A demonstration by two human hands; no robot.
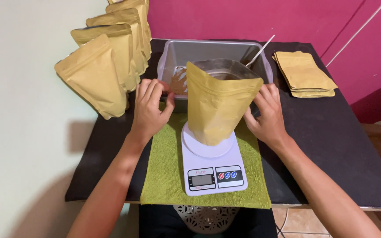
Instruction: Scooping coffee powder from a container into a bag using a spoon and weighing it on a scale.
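My left hand (150, 108) and right hand (267, 115) rest open-fingered, gripping nothing, either side of the kraft stand-up pouch (217, 103) upright on the kitchen scale (212, 163); I should keep clear so it reads true.

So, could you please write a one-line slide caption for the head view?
Two bare hands, left hand and right hand, flank an open tan paper stand-up pouch on a white digital kitchen scale.
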